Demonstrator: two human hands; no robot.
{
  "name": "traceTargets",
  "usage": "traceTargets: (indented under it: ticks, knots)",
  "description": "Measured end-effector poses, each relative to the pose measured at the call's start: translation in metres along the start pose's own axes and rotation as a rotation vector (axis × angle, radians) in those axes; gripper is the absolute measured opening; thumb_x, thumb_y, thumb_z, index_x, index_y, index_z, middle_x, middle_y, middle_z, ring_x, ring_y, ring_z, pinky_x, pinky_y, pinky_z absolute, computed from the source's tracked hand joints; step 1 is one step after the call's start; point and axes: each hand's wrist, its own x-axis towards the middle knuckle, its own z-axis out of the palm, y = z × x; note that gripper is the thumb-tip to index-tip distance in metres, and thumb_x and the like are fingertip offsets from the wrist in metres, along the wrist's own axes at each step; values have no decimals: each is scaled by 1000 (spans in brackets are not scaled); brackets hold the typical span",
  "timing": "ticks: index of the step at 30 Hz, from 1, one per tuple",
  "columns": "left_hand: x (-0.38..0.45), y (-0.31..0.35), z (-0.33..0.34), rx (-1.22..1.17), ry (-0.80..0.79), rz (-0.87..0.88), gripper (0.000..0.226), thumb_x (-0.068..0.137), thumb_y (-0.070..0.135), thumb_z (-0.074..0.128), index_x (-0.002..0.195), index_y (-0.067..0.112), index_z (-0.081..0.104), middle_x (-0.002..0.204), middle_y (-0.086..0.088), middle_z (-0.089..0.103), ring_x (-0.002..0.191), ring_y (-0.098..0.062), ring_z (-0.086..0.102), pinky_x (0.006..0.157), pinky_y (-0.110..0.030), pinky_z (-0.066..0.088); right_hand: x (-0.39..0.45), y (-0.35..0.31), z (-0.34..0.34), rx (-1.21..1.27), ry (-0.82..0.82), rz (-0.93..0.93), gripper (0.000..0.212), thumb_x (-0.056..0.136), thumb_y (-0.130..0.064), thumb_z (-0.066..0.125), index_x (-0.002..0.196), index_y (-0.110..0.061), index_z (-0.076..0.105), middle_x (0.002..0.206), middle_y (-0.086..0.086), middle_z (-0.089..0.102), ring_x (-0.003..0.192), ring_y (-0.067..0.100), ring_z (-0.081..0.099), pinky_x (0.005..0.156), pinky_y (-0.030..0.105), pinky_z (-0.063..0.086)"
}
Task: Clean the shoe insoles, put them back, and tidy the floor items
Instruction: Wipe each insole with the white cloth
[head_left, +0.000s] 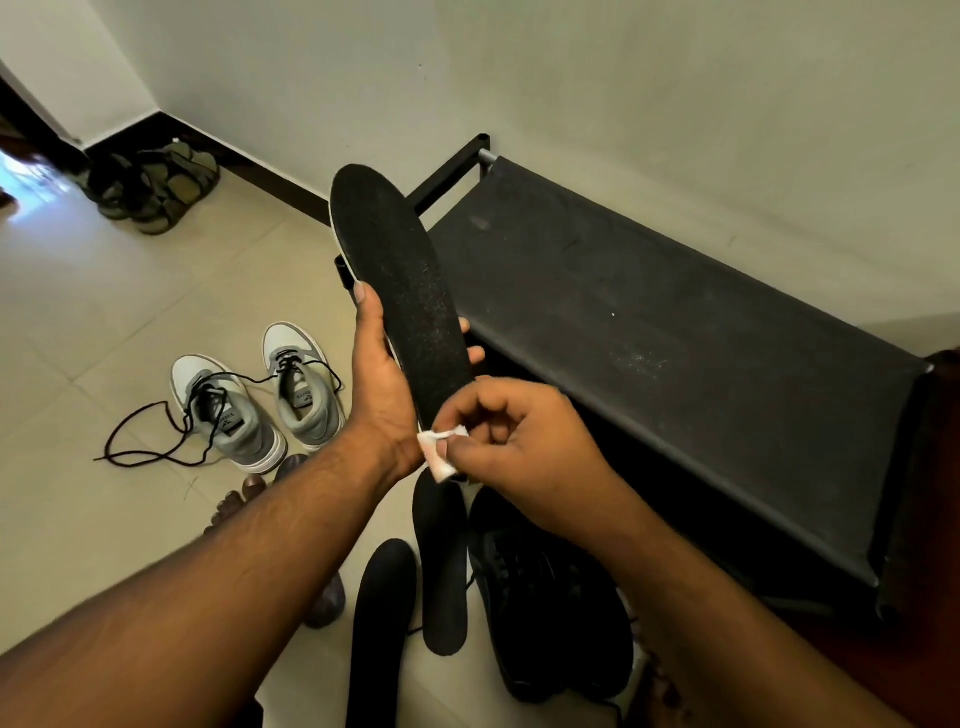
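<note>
A long black insole (400, 280) stands upright in the middle of the head view, dusty along its lower half. My left hand (382, 384) grips it by the heel end, thumb on its left edge and fingertips showing on the right. My right hand (519, 441) pinches a small white wipe (441, 452) against the insole's bottom end. Two more black insoles (384, 613) (441, 561) lie on the tiled floor below. A black shoe (550, 597) sits beside them.
A pair of grey sneakers (260, 400) with loose dark laces stands on the floor at left. A black fabric shoe rack (649, 332) runs along the wall at right. Olive sandals (156, 187) sit in the far corner. Brown footwear (322, 597) lies under my left forearm.
</note>
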Motion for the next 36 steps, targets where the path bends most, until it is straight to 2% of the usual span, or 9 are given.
traceTargets:
  ticks: [5, 8, 12, 15, 17, 22, 26, 31, 36]
  knots:
    - [-7, -5, 4, -48, -66, -66, 81, 84, 79, 37, 101, 7, 69, 94, -14, 64, 84, -28, 64, 81, -40, 56, 2, 1, 0, -76, 158, -35, 15, 80, 0, 67, 81, -15, 68, 57, -8, 54, 50, 6, 45, 62, 34, 53]
    - [-5, -2, 3, -26, -42, -55, 84, 84, 81, 33, 109, 7, 64, 93, -12, 63, 77, -26, 63, 71, -37, 56, -2, -4, 1, -182, -24, -81, 11, 80, -3, 68, 81, -13, 67, 62, -15, 55, 56, 0, 51, 56, 13, 42]
    - [0, 6, -2, -11, -20, -18, 93, 85, 82, 26, 120, 3, 62, 95, -11, 65, 78, -23, 65, 67, -36, 59, 2, -3, -27, -548, -262, -5, 9, 81, -11, 68, 79, -20, 68, 72, -13, 60, 68, -3, 57, 61, 11, 40]
    - [1, 9, -3, -17, -19, 2, 93, 87, 80, 25, 123, 2, 61, 97, -12, 65, 77, -24, 67, 68, -38, 60, 5, 4, -50, -708, -32, 11, 10, 81, -14, 66, 81, -24, 66, 82, -12, 62, 76, 2, 57, 68, 21, 47]
    - [1, 9, -2, -30, -36, -15, 91, 87, 80, 25, 115, 3, 65, 98, -12, 67, 77, -24, 67, 71, -39, 59, 4, 4, -51, -502, 126, 49, 14, 79, -11, 68, 82, -24, 68, 81, -11, 65, 73, 3, 60, 66, 21, 49]
    - [-5, 4, 1, -60, -82, -53, 88, 85, 81, 27, 99, 9, 74, 100, -13, 68, 79, -26, 68, 80, -47, 58, 5, -1, -33, 99, 115, 194, 17, 76, 7, 69, 79, -10, 70, 75, -6, 67, 70, 8, 61, 68, 22, 49]
    - [-9, 1, 5, -53, -107, -90, 88, 85, 81, 28, 102, 5, 70, 99, -13, 67, 78, -28, 67, 77, -46, 58, 6, 1, -28, 214, 96, 268, 17, 79, 7, 66, 79, -9, 67, 75, 7, 62, 68, 15, 59, 63, 26, 49]
    - [-5, 23, 1, -73, -123, -64, 99, 82, 84, 25, 138, 8, 53, 125, -16, 64, 96, -33, 66, 86, -52, 56, 4, 0, -32, 190, -33, 249, 17, 77, 11, 66, 76, -6, 67, 71, 4, 63, 62, 10, 60, 54, 22, 50]
    - [-2, 35, -9, -99, -117, -14, 107, 75, 91, 10, 135, 15, 56, 131, -13, 63, 99, -32, 65, 87, -56, 52, 6, 4, -32, 78, -10, 225, 19, 76, 11, 64, 80, -7, 69, 71, 3, 61, 63, 10, 55, 59, 21, 44]
